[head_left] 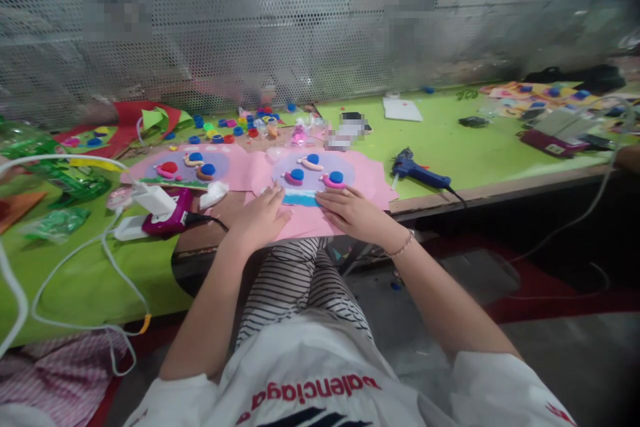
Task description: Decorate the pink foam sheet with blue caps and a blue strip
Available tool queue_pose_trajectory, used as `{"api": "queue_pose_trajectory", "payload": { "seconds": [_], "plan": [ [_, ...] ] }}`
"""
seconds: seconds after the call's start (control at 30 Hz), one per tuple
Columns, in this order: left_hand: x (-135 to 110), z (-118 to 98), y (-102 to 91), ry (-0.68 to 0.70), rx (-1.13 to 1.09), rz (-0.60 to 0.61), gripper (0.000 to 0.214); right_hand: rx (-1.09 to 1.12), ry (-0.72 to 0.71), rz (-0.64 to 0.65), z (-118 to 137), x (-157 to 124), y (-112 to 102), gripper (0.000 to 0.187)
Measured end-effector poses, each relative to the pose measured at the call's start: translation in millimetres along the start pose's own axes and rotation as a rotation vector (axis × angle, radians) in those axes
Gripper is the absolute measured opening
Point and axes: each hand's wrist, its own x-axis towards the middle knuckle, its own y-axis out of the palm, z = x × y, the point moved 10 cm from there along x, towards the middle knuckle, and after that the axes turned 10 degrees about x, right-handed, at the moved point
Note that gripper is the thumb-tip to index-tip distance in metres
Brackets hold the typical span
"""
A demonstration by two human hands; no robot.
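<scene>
Probably light and bendy, the pink sheet (pixel 314 180) lies at the six-o'clock edge of the table (pixel 480 147); left hand (pixel 263 217) and right hand (pixel 354 215) rest flat, fingers extended, grasping nothing, at its seven and five. Its bare margins should suit holding.

The pink sheet (pixel 367 177) before you is matt paper; the blue discs (pixel 297 176) on it look smooth. Your glue gun (pixel 423 175) has a plastic body. The green bottle (pixel 75 170) is glossy, see-through plastic. You face a perforated metal panel (pixel 280 27). Your striped trousers (pixel 280 287) are cloth.
</scene>
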Motion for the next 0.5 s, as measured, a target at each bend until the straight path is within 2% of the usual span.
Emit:
{"api": "queue_pose_trajectory", "payload": {
  "seconds": [0.13,0.27,0.33,0.4,0.5],
  "plan": [
    [18,23,-17.2,-0.034,0.034,0.048,0.054,0.019,-0.030,0.013,-4,2,1,0.041],
    [69,38,-27.6,0.018,0.056,0.107,0.051,-0.016,-0.013,0.020,-7,7,-4,0.043],
    [98,40,-32.0,0.063,0.092,0.056,0.049,-0.037,0.017,-0.015,-12,6,-11,0.046],
    [123,43,-21.6,0.075,0.128,0.093,0.042,-0.064,0.088,-0.093,-24,2,-23,0.052],
    [145,56,-2.2,0.026,0.136,0.145,0.039,-0.134,0.317,-0.174,-56,-14,-38,0.059]
  ]
}}
